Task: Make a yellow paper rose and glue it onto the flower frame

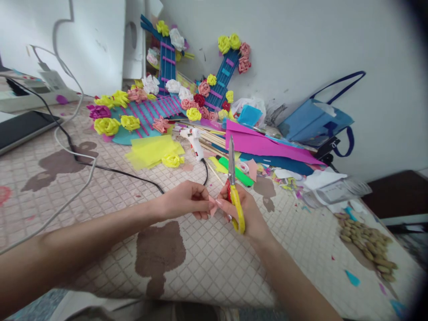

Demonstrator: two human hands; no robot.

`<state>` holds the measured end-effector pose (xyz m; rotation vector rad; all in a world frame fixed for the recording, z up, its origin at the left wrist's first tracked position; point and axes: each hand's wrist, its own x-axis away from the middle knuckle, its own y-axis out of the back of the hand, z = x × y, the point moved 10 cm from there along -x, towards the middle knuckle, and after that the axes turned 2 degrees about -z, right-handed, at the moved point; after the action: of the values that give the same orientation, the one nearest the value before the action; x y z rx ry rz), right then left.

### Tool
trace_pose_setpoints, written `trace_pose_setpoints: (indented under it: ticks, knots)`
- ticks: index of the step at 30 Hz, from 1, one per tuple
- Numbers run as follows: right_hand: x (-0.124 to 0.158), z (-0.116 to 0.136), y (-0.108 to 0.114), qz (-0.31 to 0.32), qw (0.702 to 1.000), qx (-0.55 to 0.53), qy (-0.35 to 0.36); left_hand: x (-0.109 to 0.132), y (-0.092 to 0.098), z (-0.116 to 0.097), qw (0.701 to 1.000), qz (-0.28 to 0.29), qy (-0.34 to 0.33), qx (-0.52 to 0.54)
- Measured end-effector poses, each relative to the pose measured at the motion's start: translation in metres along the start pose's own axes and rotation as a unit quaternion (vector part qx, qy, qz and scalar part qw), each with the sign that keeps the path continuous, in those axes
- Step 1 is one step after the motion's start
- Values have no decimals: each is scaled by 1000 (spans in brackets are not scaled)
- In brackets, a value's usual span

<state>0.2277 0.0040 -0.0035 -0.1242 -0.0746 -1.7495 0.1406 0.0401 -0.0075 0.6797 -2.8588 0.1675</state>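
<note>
Two hands meet over the middle of the tabletop (214, 265), set back from the near edge. Your left hand (192, 200) is closed, thumb and fingers pinching a small scrap of pink paper (213, 209). Your right hand (246, 207) grips scissors (236, 198) by the yellow handle; its thumb and finger reach the same scrap, though whether they touch it is too small to tell. Blades point away from you, toward the far edge: likely tucked so, leaving the right fingertips free and the points off your left hand. Scrap's small size probably explains the fingertip hold.

Glue gun (195, 143) lies just beyond your left hand, grip end toward you, presumably for easy reach. Black cord (127, 176) runs from the left edge toward that hand, partly hidden by it; could snag your forearm. White cable (90, 171) loops along the left side.

Green marker (245, 177) sits behind the scissors, a possible bump for the blades. Yellow sheets (150, 151) and a yellow flower (173, 161) left of the glue gun. Wooden sticks (216, 141), a magenta sheet (267, 146) and flower-trimmed blue cutouts (223, 80) crowd the far edge. Peanuts (366, 247) by the right edge; blue bag (310, 120) at the far right corner.
</note>
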Motion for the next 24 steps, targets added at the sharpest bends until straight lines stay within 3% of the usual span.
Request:
trace_pose_setpoints:
  ticks: [6,11,15,19,24]
  knots:
    - [1,-1,0,-21,999,28,-4,-1,6,-3,1000,-21,-7,-5]
    - [1,-3,3,-62,998,-12,-6,1,5,-6,999,-33,-11,-5]
    - [1,-5,2,-62,997,-37,-2,2,9,-6,998,-58,-3,1]
    - [3,-4,-4,-26,999,-33,-9,2,20,-18,997,-77,-29,10]
    - [11,10,-12,46,990,122,51,5,31,-36,996,-64,-52,25]
